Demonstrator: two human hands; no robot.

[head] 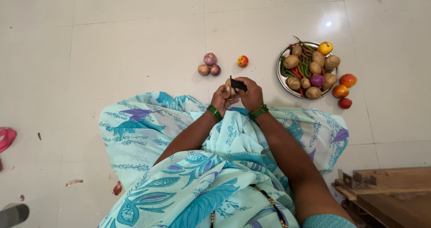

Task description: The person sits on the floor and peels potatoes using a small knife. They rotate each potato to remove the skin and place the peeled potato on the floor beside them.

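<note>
I sit on a white tiled floor with a turquoise patterned cloth over my lap. My left hand point(222, 98) grips a small brown potato point(229, 88), mostly hidden by the fingers. My right hand point(250, 93) holds a black peeler point(238, 84) against the potato's top. Both wrists wear green bangles. A round steel plate point(282, 76) to the right carries several potatoes, a purple onion, green beans, red chillies and a yellow tomato.
Three onions point(209, 65) lie in a cluster ahead of my hands, with a red-yellow tomato point(243, 61) beside them. Three tomatoes point(344, 91) lie right of the plate. A wooden board point(390, 187) sits at lower right. A pink slipper point(6, 138) is at the left edge.
</note>
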